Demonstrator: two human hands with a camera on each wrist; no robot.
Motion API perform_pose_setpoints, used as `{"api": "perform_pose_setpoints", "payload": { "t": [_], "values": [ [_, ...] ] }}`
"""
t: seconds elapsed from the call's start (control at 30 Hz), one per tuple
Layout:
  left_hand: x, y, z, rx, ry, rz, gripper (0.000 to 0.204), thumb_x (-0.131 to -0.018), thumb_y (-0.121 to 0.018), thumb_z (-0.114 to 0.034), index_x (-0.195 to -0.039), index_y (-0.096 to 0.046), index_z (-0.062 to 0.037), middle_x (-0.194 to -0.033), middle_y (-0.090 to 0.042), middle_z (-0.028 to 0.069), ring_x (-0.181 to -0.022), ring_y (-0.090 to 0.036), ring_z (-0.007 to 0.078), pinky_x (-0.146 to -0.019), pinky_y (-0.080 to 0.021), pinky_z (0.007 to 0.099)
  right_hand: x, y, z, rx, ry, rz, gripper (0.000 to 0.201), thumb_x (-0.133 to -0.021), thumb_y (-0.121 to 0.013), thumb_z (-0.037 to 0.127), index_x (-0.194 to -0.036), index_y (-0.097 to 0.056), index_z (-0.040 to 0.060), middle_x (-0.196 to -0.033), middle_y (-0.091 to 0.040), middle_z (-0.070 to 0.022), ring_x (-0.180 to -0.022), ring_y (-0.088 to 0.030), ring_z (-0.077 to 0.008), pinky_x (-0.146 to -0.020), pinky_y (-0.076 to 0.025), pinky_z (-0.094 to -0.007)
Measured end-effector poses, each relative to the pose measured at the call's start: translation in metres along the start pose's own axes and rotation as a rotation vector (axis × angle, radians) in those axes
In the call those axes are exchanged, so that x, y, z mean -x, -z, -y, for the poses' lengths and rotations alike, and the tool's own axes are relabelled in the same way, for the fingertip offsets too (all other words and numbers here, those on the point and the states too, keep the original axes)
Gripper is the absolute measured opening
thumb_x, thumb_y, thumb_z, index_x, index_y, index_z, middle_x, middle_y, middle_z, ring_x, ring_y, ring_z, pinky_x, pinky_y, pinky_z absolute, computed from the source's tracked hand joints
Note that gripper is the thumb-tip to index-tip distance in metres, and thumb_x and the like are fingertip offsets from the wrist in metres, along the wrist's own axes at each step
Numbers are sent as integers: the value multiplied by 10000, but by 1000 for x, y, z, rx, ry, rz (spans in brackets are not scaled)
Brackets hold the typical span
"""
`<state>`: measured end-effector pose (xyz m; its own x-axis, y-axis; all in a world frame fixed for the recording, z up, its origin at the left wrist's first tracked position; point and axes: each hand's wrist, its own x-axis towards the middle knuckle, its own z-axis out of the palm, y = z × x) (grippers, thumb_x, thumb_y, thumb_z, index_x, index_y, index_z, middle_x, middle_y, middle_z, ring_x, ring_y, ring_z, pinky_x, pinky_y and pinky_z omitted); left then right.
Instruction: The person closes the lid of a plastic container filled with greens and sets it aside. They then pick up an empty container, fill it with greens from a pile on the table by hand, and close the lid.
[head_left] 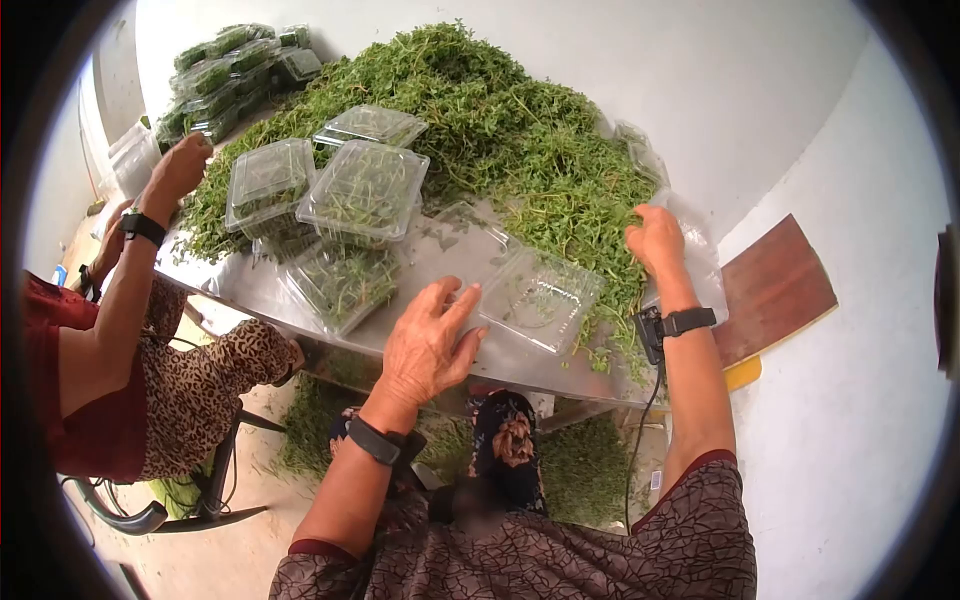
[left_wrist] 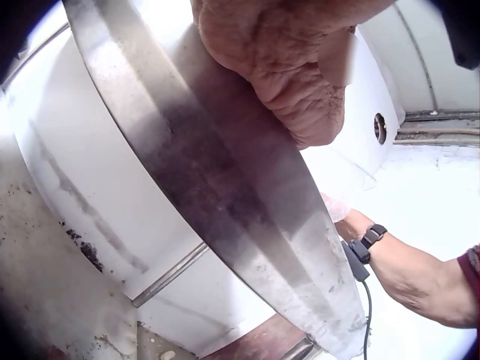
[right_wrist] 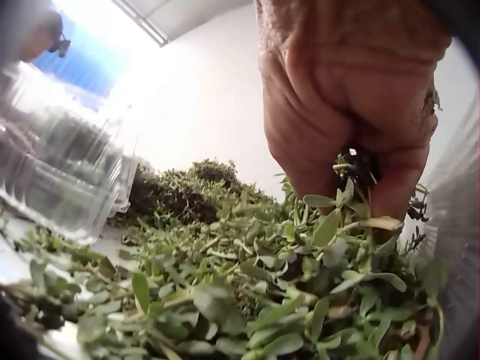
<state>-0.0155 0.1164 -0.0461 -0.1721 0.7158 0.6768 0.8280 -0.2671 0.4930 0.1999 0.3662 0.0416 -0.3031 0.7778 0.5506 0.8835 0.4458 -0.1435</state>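
The right hand (head_left: 657, 240) was pinching some stems of the green plants (right_wrist: 330, 225), with thumb and finger bent down into the near right end of the heap. The heap of these plants spread over the metal table (head_left: 432, 268), from this hand to the far left side. The left hand (head_left: 432, 340) was near the table's front edge, its fingers loosely bent and the thumb apart, and it held nothing. Just beside it, a clear plastic box (head_left: 515, 318) lay open, with a few green bits showing in it.

To the left of the open box, filled boxes (head_left: 365, 190) were standing closed, some upon others, with the greens visible through their lids. Further away, at the back left corner, there was a higher stack of boxes (head_left: 225, 80). Another person (head_left: 90, 400), in leopard-print trousers, was at the left end. On the right, a brown board (head_left: 780, 285) leaned by the white wall (head_left: 850, 370). On the floor, a small white rectangle (head_left: 656, 480) was too small for telling any writing.
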Motion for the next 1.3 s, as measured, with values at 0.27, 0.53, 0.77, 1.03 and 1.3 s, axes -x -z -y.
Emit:
{"api": "perform_pose_setpoints", "payload": {
  "t": [0.27, 0.53, 0.77, 1.03, 1.3],
  "values": [
    [0, 1, 0, 2, -7, 6, 524, -714, -730, -115, -1214, -579, -67, -1134, -543, 166, -945, -594, 346, -807, -512, 401, -14, 56, 4, -675, -347, 81, 193, -732, -609, 88, -873, -667, -31, -596, -546, -24, -528, -500, -117, -427, -400, -318],
    [1, 1, 1, -11, -7, 15, 491, -741, -711, -138, -1206, -574, -60, -1149, -536, 165, -935, -601, 325, -809, -503, 393, 1, 82, 33, -781, -343, 69, 127, -781, -608, 88, -845, -633, -19, -610, -521, -13, -467, -499, -109, -378, -378, -275],
    [1, 1, 2, 19, 9, 29, 526, -726, -717, -130, -1228, -573, -65, -1155, -533, 172, -950, -594, 341, -814, -505, 403, 55, 96, 94, -734, -240, 293, 356, -849, -632, 206, -1057, -575, -78, -783, -621, -126, -546, -609, -153, -431, -482, -273],
    [1, 2, 1, 38, -13, 13, 553, -714, -722, -107, -1245, -570, -79, -1166, -531, 177, -947, -590, 340, -815, -509, 400, 75, 89, 88, -721, -221, 306, 326, -882, -609, 148, -1138, -572, -49, -922, -654, -169, -689, -674, -168, -501, -508, -256],
    [0, 2, 1, 23, -10, 32, 560, -708, -727, -105, -1246, -573, -92, -1167, -535, 174, -955, -593, 336, -806, -513, 397, 93, 86, 89, -815, -125, 350, 249, -899, -542, 28, -1138, -578, -26, -852, -660, -106, -641, -656, -123, -487, -476, -231]
  ]
}}
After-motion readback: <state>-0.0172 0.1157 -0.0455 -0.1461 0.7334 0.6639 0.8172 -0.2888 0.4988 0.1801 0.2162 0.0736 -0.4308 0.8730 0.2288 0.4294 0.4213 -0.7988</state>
